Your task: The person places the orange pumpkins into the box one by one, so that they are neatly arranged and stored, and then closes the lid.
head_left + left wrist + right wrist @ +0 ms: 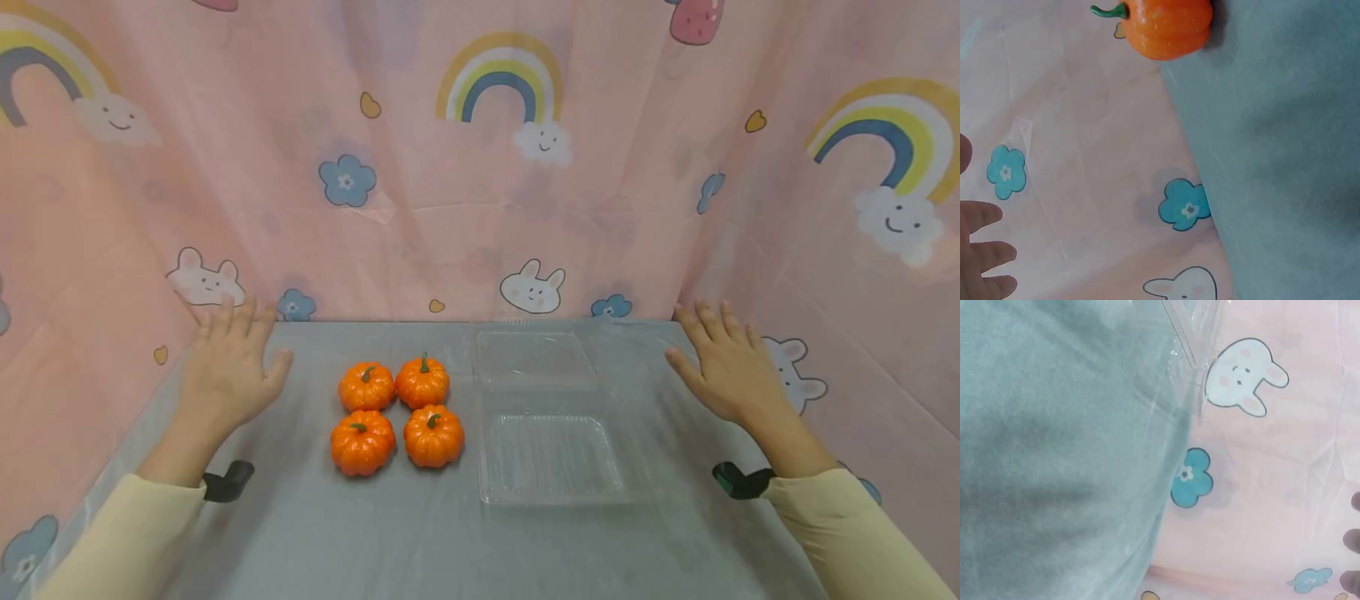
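Observation:
My left hand (231,367) is held out over the left side of the table with its fingers spread, holding nothing. On the right, my right hand (726,364) is stretched out the same way, also with nothing in it. Several small orange pumpkins with green stems stand close together left of the middle: a front left pumpkin (362,443), a front right pumpkin (434,436), a back left pumpkin (367,387) and a back right pumpkin (423,382). To their right lies a clear plastic clamshell box (483,467), its lid (536,385) folded open toward the back.
A grey cloth covers the table (405,542). Pink curtain (442,217) printed with rainbows, flowers and bunnies encloses the back and both sides. Dark devices on the wrists, a left one (229,482) and a right one (742,481), stick out from the cream sleeves.

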Demonstrator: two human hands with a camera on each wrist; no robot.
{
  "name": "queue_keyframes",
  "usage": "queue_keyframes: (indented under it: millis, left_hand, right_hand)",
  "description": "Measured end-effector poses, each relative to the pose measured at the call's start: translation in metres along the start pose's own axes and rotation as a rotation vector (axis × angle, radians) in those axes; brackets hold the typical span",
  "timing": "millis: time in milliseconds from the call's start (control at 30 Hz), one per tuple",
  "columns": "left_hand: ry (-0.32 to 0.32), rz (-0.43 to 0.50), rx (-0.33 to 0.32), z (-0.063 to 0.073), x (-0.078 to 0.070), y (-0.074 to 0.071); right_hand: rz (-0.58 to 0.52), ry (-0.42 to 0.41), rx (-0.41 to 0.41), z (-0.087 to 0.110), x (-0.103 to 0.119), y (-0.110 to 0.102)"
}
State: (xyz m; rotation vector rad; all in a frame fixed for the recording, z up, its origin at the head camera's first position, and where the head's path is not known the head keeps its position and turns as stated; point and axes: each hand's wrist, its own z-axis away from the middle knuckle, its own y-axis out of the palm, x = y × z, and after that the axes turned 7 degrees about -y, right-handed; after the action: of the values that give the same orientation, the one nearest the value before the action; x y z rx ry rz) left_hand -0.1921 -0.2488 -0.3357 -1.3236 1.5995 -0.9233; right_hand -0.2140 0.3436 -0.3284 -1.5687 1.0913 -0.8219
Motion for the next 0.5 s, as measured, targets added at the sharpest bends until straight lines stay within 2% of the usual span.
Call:
queue_keyframes:
  millis: [100,200,367,500]
  left_hand:
    - [0.009,0.032,-0.005,0.004,-0.003,-0.001]
    - [0.018,0.077,-0.002,0.008,-0.007,-0.001]
    - [0.015,0.152,0.050,0.015,-0.014,0.000]
    - [-0.002,0.199,0.095,0.023,-0.017,0.002]
  right_hand:
    - [-0.023,-0.027,-0.042,0.001,0.002,0.000]
    - [-0.096,-0.067,-0.074,0.004,0.003,0.002]
    - [-0.303,-0.105,-0.085,0.010,0.008,0.005]
    - [-0.440,-0.070,-0.061,0.017,0.012,0.009]
